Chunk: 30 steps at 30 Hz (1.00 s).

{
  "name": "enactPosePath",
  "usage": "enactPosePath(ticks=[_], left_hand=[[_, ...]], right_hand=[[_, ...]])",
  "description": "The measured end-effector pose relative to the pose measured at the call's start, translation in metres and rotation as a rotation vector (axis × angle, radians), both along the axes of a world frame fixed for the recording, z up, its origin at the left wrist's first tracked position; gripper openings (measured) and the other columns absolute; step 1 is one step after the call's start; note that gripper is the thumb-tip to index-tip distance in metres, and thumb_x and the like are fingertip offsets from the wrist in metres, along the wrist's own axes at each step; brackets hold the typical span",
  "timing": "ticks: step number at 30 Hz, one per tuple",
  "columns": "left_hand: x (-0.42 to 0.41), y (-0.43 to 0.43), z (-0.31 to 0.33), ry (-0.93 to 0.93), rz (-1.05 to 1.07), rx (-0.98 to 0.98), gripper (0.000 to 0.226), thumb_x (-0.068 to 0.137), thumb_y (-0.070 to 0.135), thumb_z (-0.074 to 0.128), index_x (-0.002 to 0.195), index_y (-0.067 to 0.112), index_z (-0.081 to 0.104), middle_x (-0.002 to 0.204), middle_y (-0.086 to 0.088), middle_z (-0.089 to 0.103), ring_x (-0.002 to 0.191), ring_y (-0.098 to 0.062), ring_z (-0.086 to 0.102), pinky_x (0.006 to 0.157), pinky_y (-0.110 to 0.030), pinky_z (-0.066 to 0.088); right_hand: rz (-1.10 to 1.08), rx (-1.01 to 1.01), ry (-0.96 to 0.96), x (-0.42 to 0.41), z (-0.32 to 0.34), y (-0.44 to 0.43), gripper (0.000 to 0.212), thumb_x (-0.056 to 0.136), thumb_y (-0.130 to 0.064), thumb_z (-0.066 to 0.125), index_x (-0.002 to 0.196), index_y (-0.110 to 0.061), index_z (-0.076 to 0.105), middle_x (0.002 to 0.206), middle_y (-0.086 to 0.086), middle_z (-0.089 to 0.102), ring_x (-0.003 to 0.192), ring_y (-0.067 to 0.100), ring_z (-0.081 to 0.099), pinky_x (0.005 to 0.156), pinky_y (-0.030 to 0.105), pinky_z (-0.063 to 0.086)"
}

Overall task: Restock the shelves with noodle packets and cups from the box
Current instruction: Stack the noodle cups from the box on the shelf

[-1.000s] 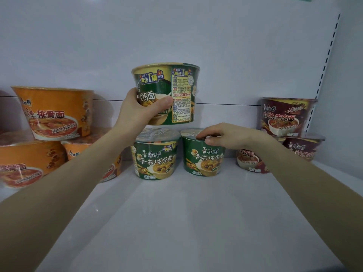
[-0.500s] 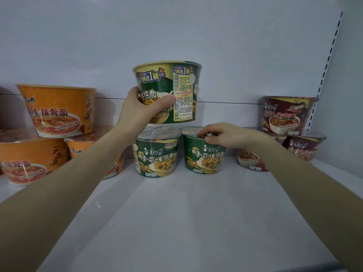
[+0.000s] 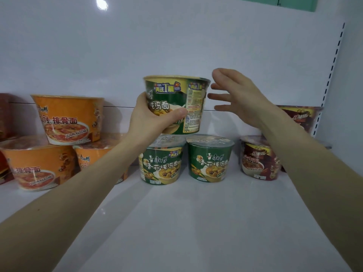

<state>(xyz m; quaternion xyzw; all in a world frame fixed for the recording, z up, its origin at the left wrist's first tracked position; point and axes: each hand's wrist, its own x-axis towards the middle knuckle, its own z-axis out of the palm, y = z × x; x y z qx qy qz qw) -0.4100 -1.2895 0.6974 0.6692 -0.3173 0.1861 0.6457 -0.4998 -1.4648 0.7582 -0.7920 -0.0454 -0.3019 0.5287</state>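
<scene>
Fingers (image 3: pixel 177 113) of left hand (image 3: pixel 149 120) clamped on green cup (image 3: pixel 172 95), upright, just above two lower cups (image 3: pixel 162 163) on shelf (image 3: pixel 176 222). Right hand (image 3: pixel 241 97) spread, just beside it. Orange cups (image 3: pixel 68 118) left, brown cups (image 3: pixel 257 160) right.

The white shelf (image 3: pixel 196 222) bears orange cups (image 3: pixel 37 165) left, two green cups (image 3: pixel 163 165) centre, a maroon cup (image 3: pixel 257 161) right.

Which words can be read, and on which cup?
"排骨面": upper orange cup
"康师傅 香菇炖鸡面": lower right green cup
"再送1桶": held green cup
"牛肉面": front dark red cup
Smaller print: too blurred.
</scene>
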Motion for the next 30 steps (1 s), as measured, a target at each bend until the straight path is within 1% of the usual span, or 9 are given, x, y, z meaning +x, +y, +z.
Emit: enactPosePath(ticks=[3,6,13,15,17,20,25,28,30], left_hand=[[-0.009,-0.015,-0.001,-0.045,0.134,-0.047,0.075,0.054,0.041,0.085,0.113,0.024,0.041,0.105,0.011,0.061,0.096,-0.006,0.061,0.081,-0.025,0.05],[-0.011,-0.025,-0.002,-0.086,0.19,-0.028,0.089,0.047,0.053,0.079,0.119,0.02,0.04,0.113,0.004,0.059,0.103,-0.013,0.058,0.086,-0.033,0.051],[-0.004,-0.001,0.0,-0.016,-0.005,0.058,0.091,0.066,0.035,0.079,0.139,0.018,0.029,0.121,0.008,0.054,0.106,-0.005,0.053,0.09,-0.021,0.047],[-0.001,0.003,0.002,0.041,-0.063,0.147,0.085,0.068,0.036,0.077,0.137,0.015,0.033,0.108,0.013,0.058,0.09,0.003,0.056,0.071,-0.003,0.045],[0.0,0.002,0.002,0.046,-0.067,0.176,0.071,0.068,0.036,0.077,0.127,0.015,0.043,0.094,0.017,0.058,0.079,0.007,0.055,0.055,0.001,0.042],[0.0,-0.005,-0.004,0.024,0.004,0.123,0.068,0.065,0.04,0.079,0.119,0.017,0.046,0.1,0.011,0.061,0.085,0.001,0.058,0.064,-0.009,0.046],[-0.008,-0.017,-0.005,0.025,0.052,0.113,0.071,0.065,0.043,0.078,0.121,0.018,0.042,0.107,0.01,0.057,0.095,-0.007,0.057,0.073,-0.015,0.046],[-0.019,-0.011,-0.012,-0.098,0.184,0.23,0.076,0.076,0.045,0.07,0.134,0.013,0.033,0.115,0.009,0.052,0.11,-0.009,0.049,0.082,-0.007,0.038],[-0.029,-0.004,-0.028,-0.404,0.354,0.306,0.071,0.083,0.044,0.062,0.138,0.007,0.034,0.125,-0.005,0.051,0.115,-0.016,0.045,0.089,-0.015,0.032]], right_hand=[[-0.028,-0.062,-0.005,0.006,-0.003,0.018,0.073,0.084,-0.048,0.057,0.143,-0.022,0.024,0.121,-0.001,0.053,0.114,0.02,0.054,0.091,0.04,0.048],[-0.111,-0.08,-0.067,0.019,-0.009,0.03,0.08,0.078,-0.045,0.067,0.141,-0.016,0.028,0.136,0.006,0.045,0.12,0.02,0.049,0.096,0.039,0.047],[-0.044,0.081,-0.112,0.023,-0.007,0.01,0.037,0.082,-0.032,0.066,0.109,-0.01,0.053,0.104,0.005,0.063,0.089,0.017,0.063,0.073,0.033,0.057],[0.027,0.108,-0.095,0.022,-0.009,0.005,0.021,0.086,-0.029,0.061,0.1,-0.014,0.054,0.093,0.001,0.062,0.082,0.014,0.061,0.07,0.031,0.056],[0.066,0.132,-0.081,0.023,-0.012,0.003,0.028,0.087,-0.029,0.059,0.11,-0.013,0.053,0.097,0.0,0.061,0.086,0.015,0.061,0.075,0.033,0.056],[0.028,0.051,-0.03,0.024,-0.013,0.001,0.051,0.085,-0.036,0.06,0.129,-0.017,0.042,0.117,0.004,0.054,0.103,0.019,0.058,0.085,0.039,0.051],[-0.004,0.041,-0.076,0.026,-0.012,0.003,0.037,0.08,-0.031,0.068,0.109,-0.015,0.052,0.109,0.007,0.058,0.096,0.018,0.06,0.083,0.042,0.055],[0.005,0.069,-0.081,0.028,-0.014,-0.003,0.038,0.08,-0.027,0.068,0.111,-0.014,0.05,0.115,0.01,0.056,0.098,0.019,0.059,0.081,0.039,0.054],[0.01,0.089,-0.075,0.031,-0.016,-0.009,0.041,0.08,-0.024,0.068,0.114,-0.013,0.049,0.118,0.009,0.055,0.098,0.018,0.058,0.08,0.037,0.054]])
